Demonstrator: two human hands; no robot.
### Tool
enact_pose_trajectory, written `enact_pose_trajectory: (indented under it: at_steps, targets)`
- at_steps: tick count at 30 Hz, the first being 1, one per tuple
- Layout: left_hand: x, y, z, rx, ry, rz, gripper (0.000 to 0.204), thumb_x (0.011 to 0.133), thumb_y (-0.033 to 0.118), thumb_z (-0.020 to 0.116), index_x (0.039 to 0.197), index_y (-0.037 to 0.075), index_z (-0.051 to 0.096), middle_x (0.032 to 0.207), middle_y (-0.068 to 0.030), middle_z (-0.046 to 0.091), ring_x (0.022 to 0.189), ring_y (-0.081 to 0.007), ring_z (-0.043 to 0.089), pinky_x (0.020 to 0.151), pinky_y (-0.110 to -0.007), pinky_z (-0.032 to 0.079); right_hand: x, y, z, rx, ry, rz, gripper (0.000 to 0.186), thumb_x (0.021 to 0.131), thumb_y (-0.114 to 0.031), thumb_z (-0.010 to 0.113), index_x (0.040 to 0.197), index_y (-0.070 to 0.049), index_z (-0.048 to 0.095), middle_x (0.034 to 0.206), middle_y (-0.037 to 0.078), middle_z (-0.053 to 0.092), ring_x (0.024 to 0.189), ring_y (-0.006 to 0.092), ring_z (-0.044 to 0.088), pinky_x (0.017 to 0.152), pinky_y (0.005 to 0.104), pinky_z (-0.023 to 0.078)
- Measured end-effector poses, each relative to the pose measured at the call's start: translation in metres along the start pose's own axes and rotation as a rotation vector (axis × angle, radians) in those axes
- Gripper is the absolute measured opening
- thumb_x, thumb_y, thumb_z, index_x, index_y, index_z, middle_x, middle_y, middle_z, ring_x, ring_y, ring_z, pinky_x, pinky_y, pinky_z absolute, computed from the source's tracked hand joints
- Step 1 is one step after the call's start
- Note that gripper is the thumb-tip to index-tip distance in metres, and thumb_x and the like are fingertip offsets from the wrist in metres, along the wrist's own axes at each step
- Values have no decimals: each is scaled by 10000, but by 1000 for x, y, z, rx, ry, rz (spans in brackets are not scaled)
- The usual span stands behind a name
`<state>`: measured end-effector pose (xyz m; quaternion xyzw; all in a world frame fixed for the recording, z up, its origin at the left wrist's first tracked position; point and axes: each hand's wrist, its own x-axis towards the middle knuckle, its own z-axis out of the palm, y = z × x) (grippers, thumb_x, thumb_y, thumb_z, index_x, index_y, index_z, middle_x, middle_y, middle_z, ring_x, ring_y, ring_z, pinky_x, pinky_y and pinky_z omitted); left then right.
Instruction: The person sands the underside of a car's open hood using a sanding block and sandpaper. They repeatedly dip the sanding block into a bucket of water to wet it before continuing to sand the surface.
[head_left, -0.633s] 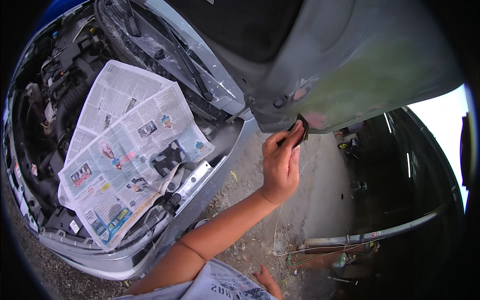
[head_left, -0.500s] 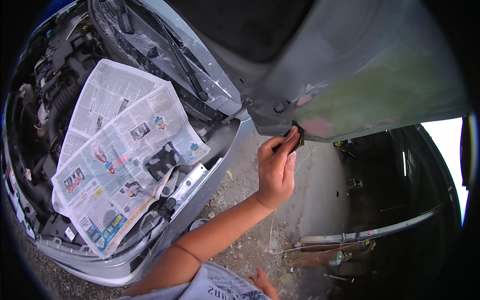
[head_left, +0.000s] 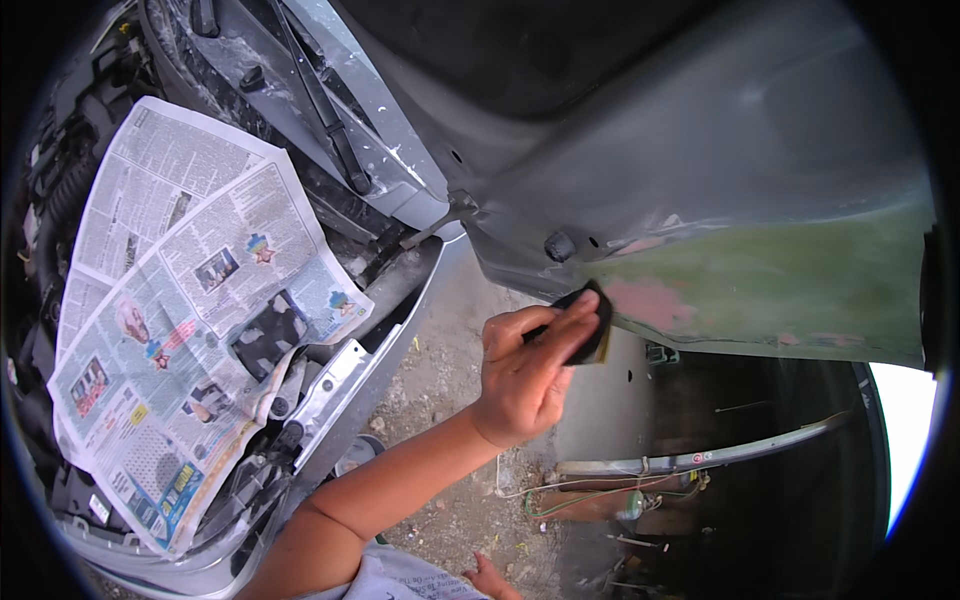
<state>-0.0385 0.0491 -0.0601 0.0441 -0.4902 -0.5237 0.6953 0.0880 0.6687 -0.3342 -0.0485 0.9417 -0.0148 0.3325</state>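
Observation:
My left hand (head_left: 525, 375) is closed around a black folded piece of sandpaper (head_left: 588, 345), its yellowish edge showing below the fingertips. The sandpaper is at the lower edge of a grey car panel (head_left: 620, 170); I cannot tell whether it touches. The panel carries a wide green patch (head_left: 780, 280) and a smaller pink patch (head_left: 650, 306) right beside the sandpaper. At the lower edge, past my shirt (head_left: 410, 578), a bit of bare skin shows that looks like my right hand (head_left: 490, 578); its fingers are mostly cut off.
Newspaper sheets (head_left: 190, 310) lie over the engine bay at left. A metal hinge arm (head_left: 440, 218) joins the car body to the panel. On the gravel ground (head_left: 450, 400) stands a can (head_left: 358, 455). A cylinder with hoses (head_left: 590, 503) lies below a long rail (head_left: 720, 458).
My left hand and the sandpaper have shifted down and slightly left in the picture. The view has turned, so the car and newspaper sit further left and more green patch shows.

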Motion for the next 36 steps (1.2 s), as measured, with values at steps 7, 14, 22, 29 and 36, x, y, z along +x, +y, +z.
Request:
enact_pose_trajectory:
  at_steps: [7, 14, 22, 29, 36]
  targets:
    - [0, -9, -5, 35, -36, 46, 346, 989, 192, 504, 1200, -36, 657, 1272, -147, 686, 1017, -241, 567, 939, -340, 423, -3, 4, -17, -45, -37, -5, 829, 850, -327, 753, 1468, 79, 378, 1452, 314, 466, 1379, 423, 438, 1141, 431, 377]
    - [1, 2, 1, 45, 6, 22, 346, 998, 181, 483, 1205, -33, 658, 1282, -147, 681, 1012, -236, 567, 941, -341, 421, 5, -2, -26, -18, -39, -26, 837, 851, -333, 744, 1472, 80, 366, 1461, 314, 458, 1390, 416, 431, 1151, 429, 365]
    - [6, 6, 1, -29, 14, 31, 390, 898, 104, 578, 1278, 32, 627, 1344, -94, 655, 1010, -224, 549, 949, -362, 386, 6, -13, -41, -1, -97, -17, 830, 854, -334, 742, 1475, 71, 367, 1460, 325, 450, 1387, 425, 428, 1146, 435, 367]
    - [9, 14, 0, -77, -1, -54, 422, 937, 136, 613, 1317, -43, 575, 1341, -175, 571, 1151, -281, 530, 997, -382, 421, 6, -3, -31, -114, -4, -84, 842, 833, -303, 786, 1473, 67, 382, 1283, 273, 602, 1061, 321, 628, 907, 394, 514]
    - [9, 10, -3, -126, -98, -157, 542, 938, 145, 660, 1443, 27, 500, 1414, -198, 415, 1205, -334, 519, 1014, -397, 455, 3, -8, -30, 39, -104, 18, 835, 865, -323, 745, 1496, 47, 343, 1482, 311, 430, 1402, 434, 402, 1166, 436, 345]
